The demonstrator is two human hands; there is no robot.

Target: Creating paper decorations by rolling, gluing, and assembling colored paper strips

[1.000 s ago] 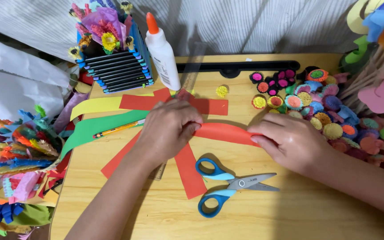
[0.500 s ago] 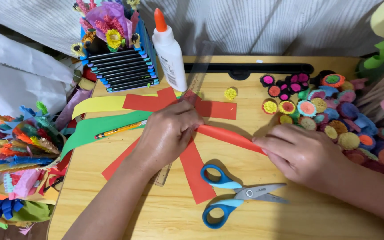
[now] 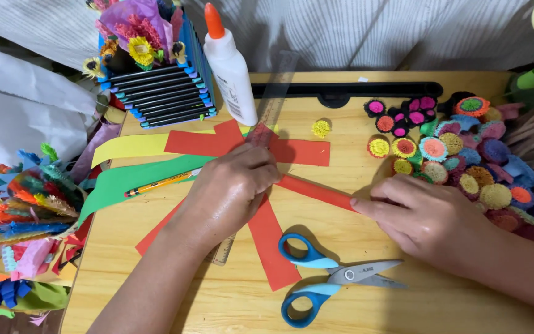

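Left hand: left hand (image 3: 233, 192) pressed flat, palm down, on the clear plastic ruler (image 3: 261, 133) and the crossed red paper strips (image 3: 251, 148); fingers closed together, gripping nothing.
Right hand: right hand (image 3: 428, 219) pinching the end of a narrow red paper strip (image 3: 316, 190) between thumb and fingertips, flat on the table.
Strip position: running from under the left hand out to the right hand, lying on the light wooden tabletop (image 3: 366, 309), just above the blue-handled scissors (image 3: 322, 278).
Slip risk: could skid if palm pressure eases, since smooth ruler sits on smooth paper; fold or line likely to go crooked.
Tear risk: likely to crease or rip if pulled hard against the pinned end.
Clutter risk: white glue bottle with orange cap (image 3: 230, 62) standing touching the ruler's far part; liable to tip if the ruler swings.
Nearby: yellow pencil (image 3: 156, 184) on the green paper strip (image 3: 137, 179); pile of rolled paper flowers (image 3: 465, 154) just beside the right hand, easily scattered by a sleeve or wrist.
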